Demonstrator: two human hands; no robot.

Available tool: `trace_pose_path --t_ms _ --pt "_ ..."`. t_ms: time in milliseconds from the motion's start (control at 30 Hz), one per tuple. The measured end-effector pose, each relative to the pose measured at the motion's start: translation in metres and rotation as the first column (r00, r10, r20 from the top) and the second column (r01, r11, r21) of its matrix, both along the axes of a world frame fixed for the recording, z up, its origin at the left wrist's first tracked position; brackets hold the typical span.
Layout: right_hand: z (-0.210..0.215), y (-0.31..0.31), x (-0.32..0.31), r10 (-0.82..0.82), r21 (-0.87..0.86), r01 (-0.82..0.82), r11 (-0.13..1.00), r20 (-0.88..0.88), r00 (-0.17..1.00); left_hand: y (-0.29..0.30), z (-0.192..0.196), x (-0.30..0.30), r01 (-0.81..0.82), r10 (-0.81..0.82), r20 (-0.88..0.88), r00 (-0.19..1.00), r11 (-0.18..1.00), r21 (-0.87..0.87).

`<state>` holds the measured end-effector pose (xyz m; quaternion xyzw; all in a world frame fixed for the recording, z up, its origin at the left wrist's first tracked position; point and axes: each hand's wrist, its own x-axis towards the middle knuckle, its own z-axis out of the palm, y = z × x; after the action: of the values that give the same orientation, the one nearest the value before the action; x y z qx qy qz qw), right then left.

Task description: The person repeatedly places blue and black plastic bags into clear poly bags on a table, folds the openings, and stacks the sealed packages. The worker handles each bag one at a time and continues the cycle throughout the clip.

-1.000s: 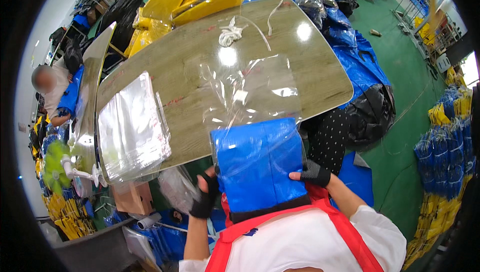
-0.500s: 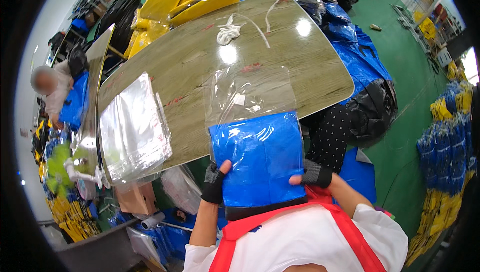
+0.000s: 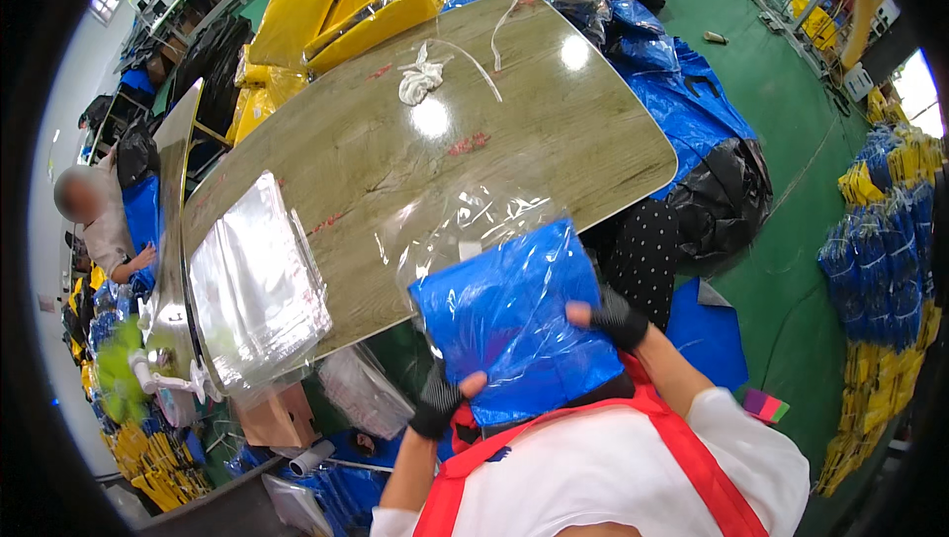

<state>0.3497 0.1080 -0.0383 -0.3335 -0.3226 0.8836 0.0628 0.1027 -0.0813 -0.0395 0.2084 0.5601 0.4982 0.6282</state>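
A folded blue sheet-like item (image 3: 514, 314) lies inside a clear plastic bag (image 3: 474, 221), held tilted against my front at the table's near edge. The bag's loose upper end reaches over the tabletop, with a small white label in it. My left hand (image 3: 442, 399), in a dark fingerless glove, grips the lower left side, thumb on top. On the right side my right hand (image 3: 611, 319), gloved the same way, clasps the edge with its thumb on the blue surface. The other fingers of both hands are hidden beneath the package.
On the wood-patterned table (image 3: 554, 122) lie a stack of clear bags (image 3: 252, 280), a crumpled white cloth (image 3: 420, 79) and white strips. Yellow packages (image 3: 336, 8) and blue ones (image 3: 682, 122) crowd its far sides. Another person (image 3: 104, 211) is at the far left, near a green fan (image 3: 121, 374).
The package has turned counterclockwise, its right side rising. My right hand has moved up, my left hand lower and slightly right. The bag's loose end has crumpled toward the blue item.
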Motion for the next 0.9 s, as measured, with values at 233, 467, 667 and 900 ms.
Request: trace_pose_path --t_ms 233,467,667,900 --pt "0.021 -0.042 0.039 -0.038 0.412 -0.001 0.911 0.087 0.996 -0.021 0.001 0.015 0.125 -0.065 -0.263 0.963 0.968 0.218" --pt "0.066 0.008 -0.027 -0.341 0.103 0.475 0.874 -0.565 0.751 0.076 0.035 0.046 -0.482 0.491 0.035 0.871 0.836 0.262" --pt "0.081 0.057 -0.058 -0.442 0.635 0.534 0.558 -0.318 0.839 0.083 0.014 0.057 0.322 -0.109 -0.730 0.675 0.933 0.159" --pt "0.064 0.068 -0.024 -0.246 0.899 0.226 0.376 -0.138 0.959 0.165 0.182 -0.017 0.573 0.468 -0.797 -0.381 0.797 0.194"
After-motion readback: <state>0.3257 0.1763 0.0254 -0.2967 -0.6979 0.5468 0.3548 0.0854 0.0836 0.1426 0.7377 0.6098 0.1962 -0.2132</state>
